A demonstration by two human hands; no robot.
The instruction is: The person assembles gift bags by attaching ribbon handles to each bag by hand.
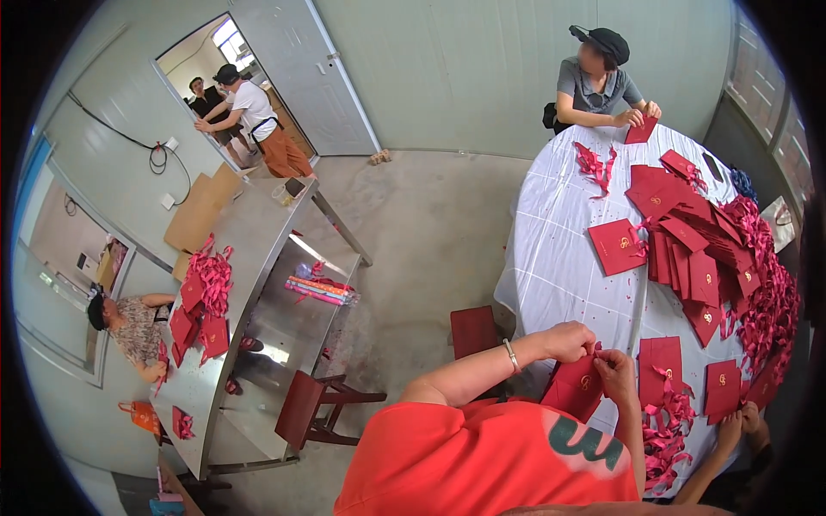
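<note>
A red paper gift bag [570, 391] with a small gold emblem is tilted up at the near edge of the round table. My left hand [570, 341], a bracelet on its wrist, is closed above the bag's top edge. A short bit of pink ribbon [599, 347] shows between its fingertips and those of my right hand. My right hand [617, 376] pinches the bag's upper right corner. Just right of it lies another red bag [660, 359], with a heap of pink ribbons [669, 430] below. My fingers partly hide the ribbon.
The white-covered table [551, 232] carries a large pile of red bags [688, 249] and ribbons [761, 267]. A co-worker's hands [742, 421] hold a bag close on my right; another person [598, 82] works opposite. Stools [310, 408] and a metal table [258, 224] stand left.
</note>
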